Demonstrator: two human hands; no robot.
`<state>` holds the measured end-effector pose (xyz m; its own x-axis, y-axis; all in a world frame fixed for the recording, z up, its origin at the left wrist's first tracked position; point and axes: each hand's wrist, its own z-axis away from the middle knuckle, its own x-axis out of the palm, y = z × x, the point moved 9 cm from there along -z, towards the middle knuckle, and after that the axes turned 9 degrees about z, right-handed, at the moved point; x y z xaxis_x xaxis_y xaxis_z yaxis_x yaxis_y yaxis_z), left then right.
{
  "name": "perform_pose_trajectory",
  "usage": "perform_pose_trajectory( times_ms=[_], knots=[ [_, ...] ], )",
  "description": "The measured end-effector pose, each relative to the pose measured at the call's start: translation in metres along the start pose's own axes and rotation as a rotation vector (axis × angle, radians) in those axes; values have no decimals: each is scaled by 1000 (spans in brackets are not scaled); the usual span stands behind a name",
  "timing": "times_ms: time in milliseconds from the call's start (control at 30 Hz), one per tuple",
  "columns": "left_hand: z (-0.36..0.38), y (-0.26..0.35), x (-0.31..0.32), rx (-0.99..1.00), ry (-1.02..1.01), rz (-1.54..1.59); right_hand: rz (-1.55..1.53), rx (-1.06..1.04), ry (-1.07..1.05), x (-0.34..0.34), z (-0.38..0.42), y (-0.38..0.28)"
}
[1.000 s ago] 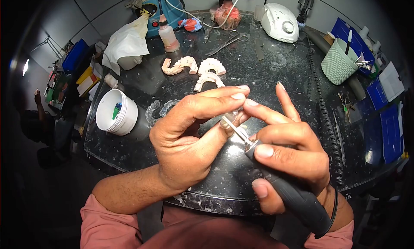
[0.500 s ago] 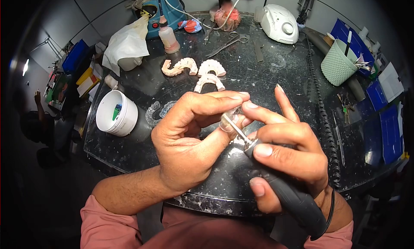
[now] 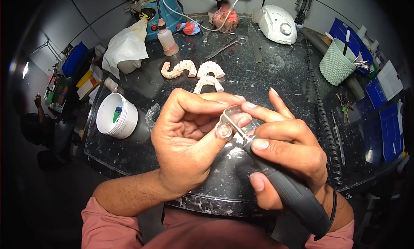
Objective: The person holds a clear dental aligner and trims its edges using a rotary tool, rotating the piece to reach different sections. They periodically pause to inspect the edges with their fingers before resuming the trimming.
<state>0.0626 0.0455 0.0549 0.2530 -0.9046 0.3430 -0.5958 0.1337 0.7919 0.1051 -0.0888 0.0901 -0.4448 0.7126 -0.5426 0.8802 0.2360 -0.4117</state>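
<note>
Between its thumb and fingers, my left hand [image 3: 189, 139] pinches a clear dental aligner [image 3: 224, 130]. My right hand [image 3: 293, 147] is wrapped round a black rotary handpiece [image 3: 297, 199], whose thin metal bit points up and left at the aligner. The bit overlaps the aligner's edge; whether it touches cannot be made out. My right index fingertip rests close to the left fingertips, and the little finger sticks up. Beyond the hands lie several plaster dental models [image 3: 210, 69]. Another clear aligner [image 3: 152, 114] lies left of my left hand, partly hidden by it.
A white tub [image 3: 129, 124] stands at left. Toward the back are a dropper bottle [image 3: 167, 42], scissors [image 3: 226, 46] and a white control unit [image 3: 278, 25]. A coiled cord [image 3: 321, 115] runs down the right side, near a pale green basket [image 3: 334, 65].
The held aligner has turned, so more of its curved shape shows. My left hand has shifted slightly and covers more of the table behind it. The handpiece stays nearly in place.
</note>
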Motion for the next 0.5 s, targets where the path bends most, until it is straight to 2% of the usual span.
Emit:
perform_pose_trajectory(
  times_ms=[233,500],
  knots=[
    [2,-8,-2,-106,70,138,-16,24,23,1,1,2],
    [2,-11,-1,-104,17,125,-11,47,30,-1,1,2]
  ],
)
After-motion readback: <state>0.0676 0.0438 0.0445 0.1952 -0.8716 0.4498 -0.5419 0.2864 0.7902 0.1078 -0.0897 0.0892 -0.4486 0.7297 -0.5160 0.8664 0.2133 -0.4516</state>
